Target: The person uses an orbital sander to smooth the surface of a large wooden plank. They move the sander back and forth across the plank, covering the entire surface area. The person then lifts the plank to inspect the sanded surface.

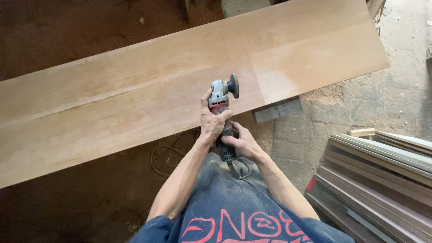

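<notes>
**Gripping an angle grinder over a long wooden board**

Spanning the view from the lower left to the upper right, a long pale wooden board (135, 90) lies on a slant above a dirt floor (58, 27) strewn with sawdust. Its right end is lighter and smoother in colour than the rest, and a seam runs along its length. Under its near edge, toward the right, a grey block (279, 109) shows beneath it.

At the lower right corner of the view, a stack of timber strips (378, 175) lies on the ground, well apart from the board, with a small red patch at its lower left end.

Below the board's near edge, a thin cord (164, 155) loops on the floor.

Both hands close around a grey and red angle grinder (221, 101), held over the near edge of the board about midway along it, its dark round disc (233, 85) at the far end turned to the right. The left hand (212, 121) wraps tightly round the tool's body just behind the head. The right hand (243, 143) clasps the dark rear handle, nearer the person's dusty blue shirt (229, 202) with red markings.
</notes>
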